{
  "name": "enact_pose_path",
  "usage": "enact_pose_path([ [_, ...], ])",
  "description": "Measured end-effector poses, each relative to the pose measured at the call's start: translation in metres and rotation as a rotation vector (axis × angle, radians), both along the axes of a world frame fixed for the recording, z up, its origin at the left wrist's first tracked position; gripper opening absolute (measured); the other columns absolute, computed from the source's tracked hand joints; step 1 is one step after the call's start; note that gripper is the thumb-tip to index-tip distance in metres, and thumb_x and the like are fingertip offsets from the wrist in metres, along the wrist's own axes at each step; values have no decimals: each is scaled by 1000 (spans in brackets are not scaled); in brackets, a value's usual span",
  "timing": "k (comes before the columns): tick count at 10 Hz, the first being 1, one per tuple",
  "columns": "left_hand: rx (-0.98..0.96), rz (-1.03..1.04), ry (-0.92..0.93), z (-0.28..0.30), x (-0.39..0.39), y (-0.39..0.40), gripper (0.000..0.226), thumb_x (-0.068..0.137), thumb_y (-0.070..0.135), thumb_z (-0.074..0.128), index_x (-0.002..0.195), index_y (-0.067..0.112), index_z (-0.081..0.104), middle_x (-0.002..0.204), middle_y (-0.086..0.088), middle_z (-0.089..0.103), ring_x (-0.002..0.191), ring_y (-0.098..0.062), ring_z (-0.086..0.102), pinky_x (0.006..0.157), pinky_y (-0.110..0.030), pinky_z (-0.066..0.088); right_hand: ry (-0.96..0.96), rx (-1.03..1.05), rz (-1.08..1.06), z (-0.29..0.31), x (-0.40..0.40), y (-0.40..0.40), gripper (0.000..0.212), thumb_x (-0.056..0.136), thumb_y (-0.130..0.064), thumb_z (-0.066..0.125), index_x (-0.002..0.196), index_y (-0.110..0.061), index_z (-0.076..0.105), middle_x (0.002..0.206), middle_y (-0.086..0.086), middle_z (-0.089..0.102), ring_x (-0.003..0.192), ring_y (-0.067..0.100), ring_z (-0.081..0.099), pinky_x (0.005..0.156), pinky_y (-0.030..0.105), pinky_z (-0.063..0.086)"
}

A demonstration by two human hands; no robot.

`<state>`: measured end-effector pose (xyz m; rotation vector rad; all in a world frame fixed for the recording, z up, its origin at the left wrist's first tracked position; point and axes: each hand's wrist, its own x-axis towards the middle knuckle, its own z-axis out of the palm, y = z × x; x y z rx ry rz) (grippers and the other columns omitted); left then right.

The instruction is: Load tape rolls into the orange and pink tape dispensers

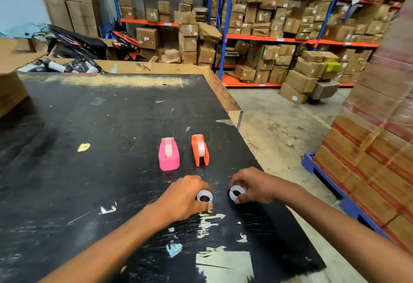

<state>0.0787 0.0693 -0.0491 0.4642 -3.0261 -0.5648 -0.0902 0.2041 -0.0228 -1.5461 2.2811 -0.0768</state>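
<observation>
A pink tape dispenser and an orange tape dispenser stand side by side on the black table, each with a clear roll showing in its slot. Nearer to me, my left hand grips a white tape roll resting low at the table. My right hand holds a second white tape roll between thumb and fingers, tilted toward me. Both hands sit just in front of the dispensers, a short gap apart.
The table's right edge drops to a concrete floor. Stacked wrapped cartons on a blue pallet stand at the right. Shelving full of cardboard boxes fills the background. Torn tape scraps mark the table near me.
</observation>
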Motion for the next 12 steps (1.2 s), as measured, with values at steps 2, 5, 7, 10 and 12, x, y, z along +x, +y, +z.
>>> enact_pose_path([
  [2,-1,133,42,5,45,-44,29,76,42,64,100,26,68,101,4,68,90,-20,62,78,-41,53,-62,-78,139,5,33,-59,33,75,-26,76,106,-20,65,80,-8,57,79,16,55,72,32,48],
  [5,-85,389,17,17,107,-132,44,81,36,62,123,23,59,120,-2,65,114,-25,58,87,-36,49,51,-206,358,20,91,-171,32,79,-28,70,108,-18,63,104,5,69,95,25,61,86,37,48],
  [7,-41,418,-29,14,88,-160,39,76,31,63,113,20,60,115,-6,68,109,-30,60,80,-37,49,321,-161,383,5,89,-219,39,76,-34,70,110,-16,63,105,10,71,101,32,59,96,36,33],
  [10,-9,422,-76,10,83,-167,63,77,34,65,136,23,47,129,-6,61,119,-28,55,89,-37,47,303,-81,371,-7,92,-228,52,75,-38,72,121,-18,58,115,7,69,110,27,58,103,37,26],
  [12,-52,400,-37,18,90,-158,71,82,43,63,144,21,36,140,-3,51,131,-21,41,100,-35,41,218,-171,342,14,82,-206,48,81,-39,66,123,-18,56,116,5,67,112,27,55,103,34,25],
])
